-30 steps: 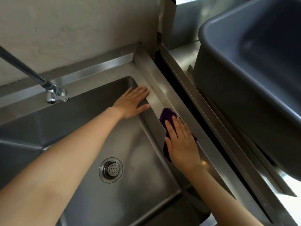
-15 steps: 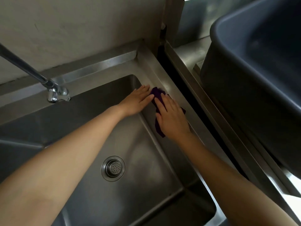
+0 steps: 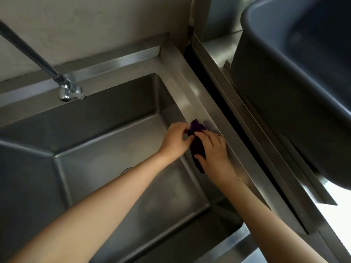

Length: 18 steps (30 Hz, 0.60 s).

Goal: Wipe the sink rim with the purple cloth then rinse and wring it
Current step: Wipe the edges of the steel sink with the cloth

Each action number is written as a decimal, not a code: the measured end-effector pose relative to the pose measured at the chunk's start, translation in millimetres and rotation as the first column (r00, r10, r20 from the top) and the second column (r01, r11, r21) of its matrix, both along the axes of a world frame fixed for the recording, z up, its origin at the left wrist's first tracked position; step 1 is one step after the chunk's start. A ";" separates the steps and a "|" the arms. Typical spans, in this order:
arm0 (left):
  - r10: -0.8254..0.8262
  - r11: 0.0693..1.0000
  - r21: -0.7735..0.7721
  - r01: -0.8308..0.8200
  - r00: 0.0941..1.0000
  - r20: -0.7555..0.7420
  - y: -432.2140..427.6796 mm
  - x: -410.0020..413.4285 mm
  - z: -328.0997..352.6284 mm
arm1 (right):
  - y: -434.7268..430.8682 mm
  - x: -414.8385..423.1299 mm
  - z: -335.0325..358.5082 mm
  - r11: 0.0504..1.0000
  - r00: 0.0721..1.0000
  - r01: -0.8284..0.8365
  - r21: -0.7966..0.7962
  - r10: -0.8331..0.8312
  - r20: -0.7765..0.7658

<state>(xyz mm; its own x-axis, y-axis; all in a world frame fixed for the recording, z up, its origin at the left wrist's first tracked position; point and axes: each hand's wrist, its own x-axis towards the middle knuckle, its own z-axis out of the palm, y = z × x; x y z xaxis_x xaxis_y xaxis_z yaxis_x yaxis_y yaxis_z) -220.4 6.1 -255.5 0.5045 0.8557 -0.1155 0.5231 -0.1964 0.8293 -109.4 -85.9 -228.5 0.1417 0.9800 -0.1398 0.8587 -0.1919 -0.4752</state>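
Two bare arms, reaching up from the near edge over a deep, shiny steel sink (image 3: 106, 168). Inside the basin, just a sliver of the round drain (image 3: 125, 169), peeking out from under the left arm. Farther on, both hands close together at the right side of the basin. Left hand (image 3: 177, 140) curled, fingertips pinching the top of a small, dark purple cloth (image 3: 197, 147). Right hand (image 3: 214, 154) gripping the same cloth too, thumb pressed on the lower part, fingers wrapped over the side. Cloth bunched up between the two hands, hanging by the inner right wall of the basin, top end just beside the flat steel sink rim (image 3: 191, 95). Hard to tell if the cloth touches the rim. Beyond the rim to the right, a dark narrow gap (image 3: 207, 80), then a second steel counter (image 3: 252, 130). On that counter, a big dark grey plastic tub (image 3: 281, 88), filling the far right corner. At the back left, a shiny metal tap (image 3: 69, 92) at the end of a long slanted pipe, hanging over the back edge of the basin. Farthest off, a plain pale wall (image 3: 95, 25).
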 end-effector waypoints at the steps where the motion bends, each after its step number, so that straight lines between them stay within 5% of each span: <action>1: 0.032 0.997 -0.074 -0.031 0.999 0.018 -0.5 -2.2 1.9 | -1.0 -2.4 -0.1 1.000 0.999 0.014 0.010 -0.014 -0.050; 4: 0.152 0.954 -0.274 -0.124 0.985 0.087 4.9 -19.7 9.4 | 7.5 -7.9 9.3 0.995 0.965 0.099 0.008 -0.094 -0.243; 7: 0.313 0.882 -0.435 -0.183 0.916 0.249 12.2 -45.1 19.8 | 27.8 -8.7 20.4 0.994 0.970 0.107 0.029 -0.098 -0.222; 14: 0.693 0.650 -0.752 -0.106 0.489 0.530 15.8 -94.7 50.3 | 71.0 -52.9 41.1 0.978 0.906 -0.207 -0.020 0.184 -0.381; 18: 0.657 0.694 -0.690 -0.205 0.574 0.489 11.2 -146.6 58.9 | 90.3 -98.2 48.4 0.924 0.872 -0.383 -0.009 0.358 -0.334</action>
